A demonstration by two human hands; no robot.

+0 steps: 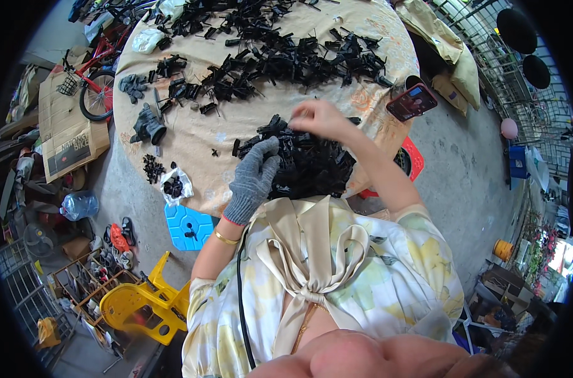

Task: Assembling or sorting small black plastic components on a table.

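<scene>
Black plastic parts [315, 167] lie piled at the centre of the frame, by the near edge of a round table and close against the front of the person's floral blouse [387, 268]. Whether the pile rests wholly on the table cannot be told.

Left hand [256, 173], in a grey knitted glove, lies at the left side of this pile, its fingers close together and curved over the parts; whether they pinch one is hidden. Right hand [315, 120] is bare and slightly blurred above the pile's upper edge, its fingers bent in toward the thumb; I cannot tell whether anything is between them.

More of the same parts, a wide scattered heap [286, 60], cover the top of the frame on the beige patterned tablecloth [195, 142]. Two dark grey gloves, one [133, 87] above the other [150, 126], lie at the cloth's left side. Lower down there, small black pieces [153, 169] sit beside a white plastic bag [185, 181] with dark bits in it. A phone [412, 102] with a lit screen stands tilted at the table's right edge. A blue stool [189, 228] shows below the cloth, left of centre, and a yellow plastic chair [126, 309] at lower left.
</scene>
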